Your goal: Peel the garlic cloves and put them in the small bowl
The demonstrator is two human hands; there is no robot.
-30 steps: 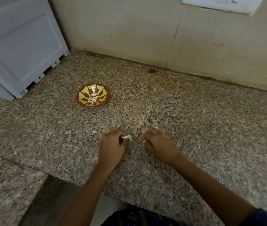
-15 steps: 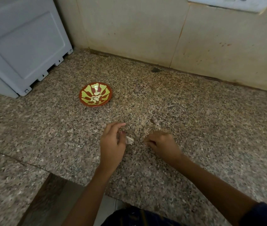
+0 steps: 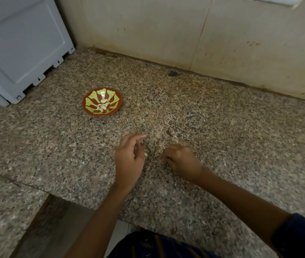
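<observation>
A small red bowl with a green pattern (image 3: 86, 108) sits on the speckled granite counter, left of centre, with several peeled garlic cloves (image 3: 103, 106) inside. My left hand (image 3: 129, 159) hovers low over the counter, below and to the right of the bowl. Its index finger points forward while the other fingers curl in. A small white bit of a garlic clove (image 3: 145, 155) shows at the thumb side, held there. My right hand (image 3: 182, 161) rests on the counter just right of it, fingers curled under; nothing shows in it.
A grey appliance (image 3: 17, 53) stands at the back left, close to the bowl. A tiled wall (image 3: 166, 34) closes the back. The counter's front edge (image 3: 92, 208) runs just beneath my forearms. A dark spot (image 3: 173, 73) lies near the wall.
My hands have drawn apart. The left hand's index finger has lifted off the clove and straightened, and the clove is now mostly hidden by the hand. The white scrap at my right fingertips is gone from sight.
</observation>
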